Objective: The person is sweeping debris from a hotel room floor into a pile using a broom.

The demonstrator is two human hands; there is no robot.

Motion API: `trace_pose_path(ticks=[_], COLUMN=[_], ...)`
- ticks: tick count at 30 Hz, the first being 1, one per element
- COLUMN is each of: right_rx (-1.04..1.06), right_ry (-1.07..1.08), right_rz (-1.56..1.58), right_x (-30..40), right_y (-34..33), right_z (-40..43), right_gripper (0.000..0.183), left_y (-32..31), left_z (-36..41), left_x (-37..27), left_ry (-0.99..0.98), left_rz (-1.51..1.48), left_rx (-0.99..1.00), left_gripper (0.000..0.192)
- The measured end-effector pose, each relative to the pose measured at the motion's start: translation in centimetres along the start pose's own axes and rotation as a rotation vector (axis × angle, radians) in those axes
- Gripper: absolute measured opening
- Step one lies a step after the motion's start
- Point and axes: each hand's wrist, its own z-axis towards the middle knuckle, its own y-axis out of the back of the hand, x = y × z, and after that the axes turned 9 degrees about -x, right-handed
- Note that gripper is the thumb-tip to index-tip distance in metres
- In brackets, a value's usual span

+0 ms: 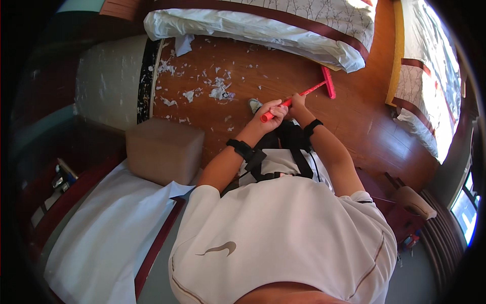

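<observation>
My left hand (274, 111) is wrapped around the top end of the red handle of a broom (313, 89). Just beyond it, my right hand (297, 103) grips the same handle further down. The broom's pinkish-red head (328, 83) rests on the brown wood floor (273, 72), near the corner of a bed. Torn white paper scraps (220, 89) lie scattered over the floor to the left, apart from the broom head. A black strap with a device circles my left wrist, and a black strap circles my right.
A bed (258, 24) with white bedding and a brown-banded cover stands ahead. Another bed (415, 79) is at the right. On the left are a brown box-shaped stool (163, 148) and a white cloth (98, 228) over furniture. My shoe (254, 105) is close to the scraps.
</observation>
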Motion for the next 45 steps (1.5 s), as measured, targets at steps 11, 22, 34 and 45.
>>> trace_pose_path(ticks=[11,22,34,45], right_rx=[0.294,0.298,0.231,0.609], right_ry=[-0.074,-0.092,-0.387,-0.388], right_rz=[-0.382,-0.615,-0.322,-0.424], right_x=[-10.1,-7.7,-2.5,-3.6], right_y=[-12.4,-6.8,6.0,-4.0], right_z=[-6.4,-13.6,4.6,-5.3], right_gripper=[0.062,0.049,0.020,0.029], left_y=[3.1,1.9,0.5,-6.5], left_z=[-16.7,-21.0,-2.6,-11.4], left_x=[-3.5,5.7,8.3,11.5], left_ry=[-0.235,-0.249,0.013,-0.504], left_rz=[-0.166,-0.052,0.128,0.188], left_rx=[0.100,-0.007,-0.387,-0.423], left_gripper=[0.012,0.018,0.011,0.011])
